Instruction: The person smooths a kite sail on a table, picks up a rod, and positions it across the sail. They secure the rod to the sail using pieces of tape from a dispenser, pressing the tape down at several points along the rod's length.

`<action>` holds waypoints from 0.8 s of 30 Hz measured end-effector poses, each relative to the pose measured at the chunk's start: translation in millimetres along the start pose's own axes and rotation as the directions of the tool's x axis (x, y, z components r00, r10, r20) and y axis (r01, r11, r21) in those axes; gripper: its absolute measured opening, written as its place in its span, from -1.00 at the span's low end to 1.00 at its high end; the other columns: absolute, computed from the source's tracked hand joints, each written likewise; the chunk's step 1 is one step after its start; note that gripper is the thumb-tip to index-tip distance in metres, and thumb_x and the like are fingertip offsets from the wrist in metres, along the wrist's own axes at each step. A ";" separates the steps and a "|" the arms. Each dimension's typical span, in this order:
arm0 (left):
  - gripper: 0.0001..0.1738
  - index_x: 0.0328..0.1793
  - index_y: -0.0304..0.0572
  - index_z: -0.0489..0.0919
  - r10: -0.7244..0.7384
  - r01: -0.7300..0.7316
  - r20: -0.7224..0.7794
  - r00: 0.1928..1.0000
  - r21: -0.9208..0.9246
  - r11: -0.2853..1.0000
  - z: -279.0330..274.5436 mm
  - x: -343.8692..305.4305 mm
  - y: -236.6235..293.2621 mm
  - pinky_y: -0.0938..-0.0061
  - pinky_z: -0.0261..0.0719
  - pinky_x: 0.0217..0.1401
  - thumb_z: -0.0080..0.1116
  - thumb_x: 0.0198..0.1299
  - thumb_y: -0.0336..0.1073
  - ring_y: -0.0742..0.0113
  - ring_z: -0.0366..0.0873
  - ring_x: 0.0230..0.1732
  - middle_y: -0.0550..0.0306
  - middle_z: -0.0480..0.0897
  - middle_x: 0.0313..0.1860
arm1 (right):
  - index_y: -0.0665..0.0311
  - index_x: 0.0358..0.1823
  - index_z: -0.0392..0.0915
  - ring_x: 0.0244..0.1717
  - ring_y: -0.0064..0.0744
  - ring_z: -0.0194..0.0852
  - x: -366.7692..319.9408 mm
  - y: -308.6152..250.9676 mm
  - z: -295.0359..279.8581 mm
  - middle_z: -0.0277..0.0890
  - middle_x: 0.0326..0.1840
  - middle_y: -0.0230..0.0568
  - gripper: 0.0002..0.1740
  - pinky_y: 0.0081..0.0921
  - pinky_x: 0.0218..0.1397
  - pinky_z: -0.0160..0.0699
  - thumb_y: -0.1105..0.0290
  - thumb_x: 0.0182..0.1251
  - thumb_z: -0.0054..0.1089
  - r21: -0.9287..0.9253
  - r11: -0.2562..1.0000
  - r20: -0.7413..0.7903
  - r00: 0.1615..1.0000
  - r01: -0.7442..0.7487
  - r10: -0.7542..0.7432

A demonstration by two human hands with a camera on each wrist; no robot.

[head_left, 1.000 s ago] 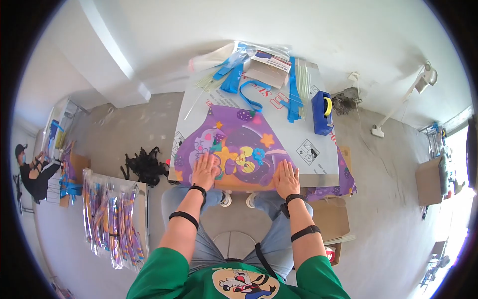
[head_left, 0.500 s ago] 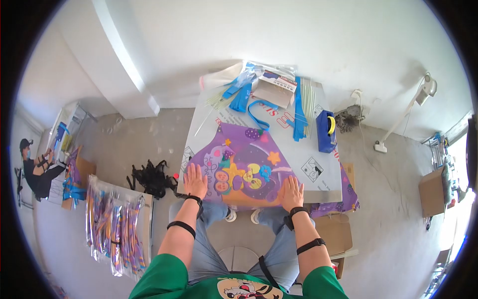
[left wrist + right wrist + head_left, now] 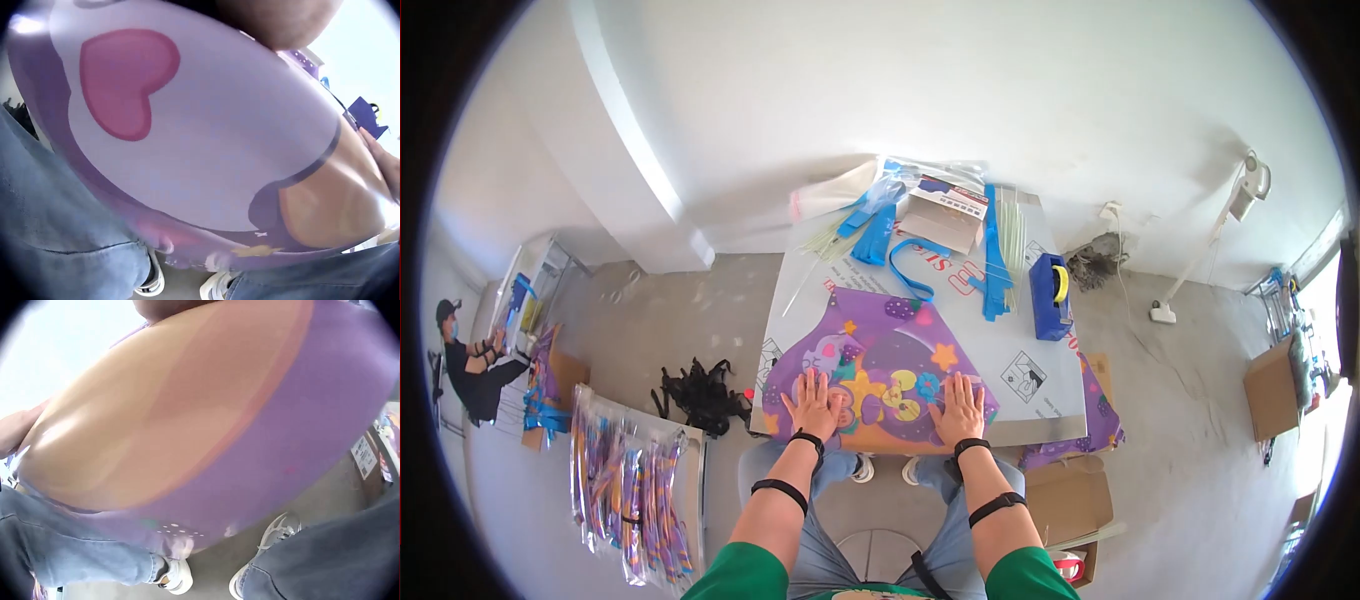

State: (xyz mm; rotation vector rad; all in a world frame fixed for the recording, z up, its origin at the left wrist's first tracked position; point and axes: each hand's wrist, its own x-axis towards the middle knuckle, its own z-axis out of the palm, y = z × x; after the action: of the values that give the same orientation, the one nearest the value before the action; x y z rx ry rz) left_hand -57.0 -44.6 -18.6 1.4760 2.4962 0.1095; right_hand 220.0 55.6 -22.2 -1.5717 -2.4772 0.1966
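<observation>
A glossy purple printed sheet [image 3: 900,340] with cartoon figures and stars lies on the table, its near edge hanging over the front. On its left part rests my left hand [image 3: 813,408], palm down with fingers spread. My right hand [image 3: 958,410] lies flat on the right part, fingers extended. Close up in the left wrist view, the sheet [image 3: 212,106] shows a pink heart and curves down over the edge. The right wrist view has its orange and purple border [image 3: 206,425], with part of my left hand [image 3: 19,430] at the side.
Blue straps [image 3: 996,270], thin pale sticks [image 3: 1025,245], an open carton [image 3: 940,220] and a blue tape dispenser [image 3: 1051,300] are on the table [image 3: 1000,345]. Bagged colourful items [image 3: 625,490] lie at lower left, near a black heap [image 3: 705,395]. A person [image 3: 475,365] sits far left.
Between the earlier frames my left hand moved outward to the left; now it is back inward. My right hand has also shifted inward on the sheet. The head view has tilted.
</observation>
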 end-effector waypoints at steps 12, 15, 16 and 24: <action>-0.22 0.54 0.28 0.07 -0.053 0.055 0.043 0.998 -0.050 0.997 -30.9 8.7 3.7 -0.48 -0.31 0.39 -0.08 0.22 0.23 0.09 -0.21 0.59 0.15 -0.11 0.60 | 0.28 0.43 0.14 0.54 -0.14 -0.11 5.5 2.6 -4.2 0.02 0.53 -0.10 -0.22 -0.01 0.56 -0.30 -0.07 0.31 -0.04 -0.035 0.999 0.019 1.000 -0.021 0.022; -0.29 0.44 0.11 0.26 -0.055 0.039 -0.123 0.991 -0.131 0.991 -18.1 48.9 -17.5 -0.41 -0.12 0.37 0.08 0.18 0.11 0.02 0.01 0.52 0.03 0.08 0.53 | 0.27 0.43 0.15 0.55 -0.14 -0.13 6.4 -1.2 -7.6 0.02 0.53 -0.12 -0.23 -0.01 0.57 -0.34 -0.07 0.31 -0.06 -0.031 0.999 0.015 1.000 -0.027 0.027; -0.34 0.36 0.02 0.37 -0.043 0.002 -0.238 0.970 -0.169 0.986 -9.9 66.8 -27.8 -0.35 0.00 0.36 0.16 0.15 0.04 -0.01 0.13 0.46 -0.02 0.21 0.47 | 0.27 0.43 0.15 0.55 -0.15 -0.15 5.3 -1.1 -8.1 0.02 0.53 -0.12 -0.23 -0.01 0.57 -0.35 -0.07 0.31 -0.07 -0.035 0.999 0.028 0.999 -0.033 0.034; -0.62 -0.07 -0.21 0.55 -0.168 0.150 -0.321 0.932 -0.080 0.985 -53.7 200.5 -42.1 0.20 0.51 0.07 0.33 0.04 -0.18 -0.02 0.47 0.12 -0.09 0.52 0.08 | 0.24 0.46 0.10 0.57 -0.19 -0.20 5.7 -0.8 -7.4 -0.02 0.54 -0.17 -0.22 -0.03 0.57 -0.38 -0.11 0.34 -0.15 -0.062 0.997 0.063 0.997 -0.047 0.051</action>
State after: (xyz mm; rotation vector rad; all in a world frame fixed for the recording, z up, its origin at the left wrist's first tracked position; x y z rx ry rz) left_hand -198.5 112.7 -7.7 1.3176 2.8365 0.4227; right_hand 218.7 60.5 -14.3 -1.6768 -2.5176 0.1839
